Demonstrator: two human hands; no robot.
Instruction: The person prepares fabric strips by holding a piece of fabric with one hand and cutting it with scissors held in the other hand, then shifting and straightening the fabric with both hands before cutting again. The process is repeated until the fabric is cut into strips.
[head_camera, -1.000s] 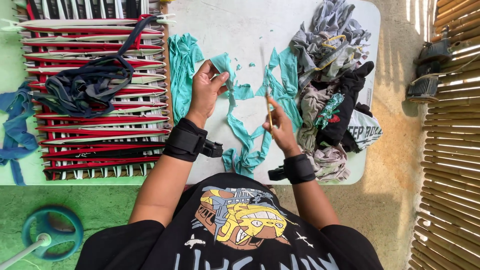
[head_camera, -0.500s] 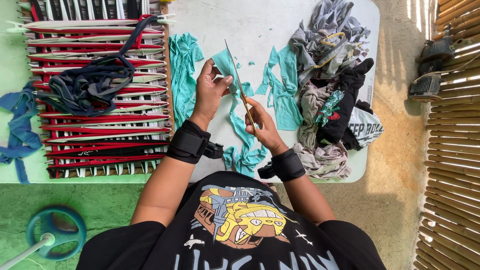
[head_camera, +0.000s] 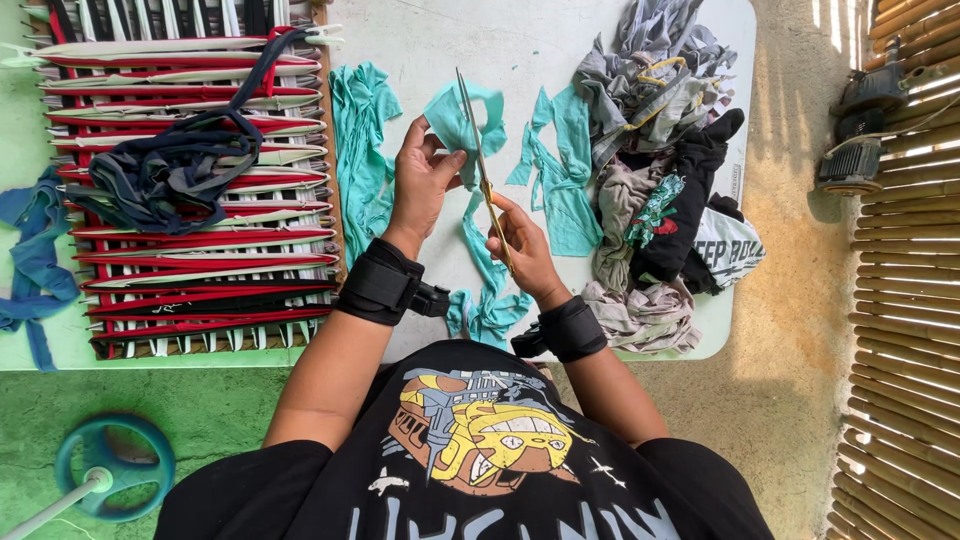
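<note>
Teal fabric strip: held up over white table, centre of my view, lower end trailing toward table edge near my chest. Left hand: I pinch strip's upper part, fingers closed on cloth. Right hand: I grip scissors, fist closed on handles, blades pointing away, lying against strip. Further teal pieces flat on table either side. Weaving frame with red and white strips to left, dark cloth draped on it. Pile of mixed garments to right.
</note>
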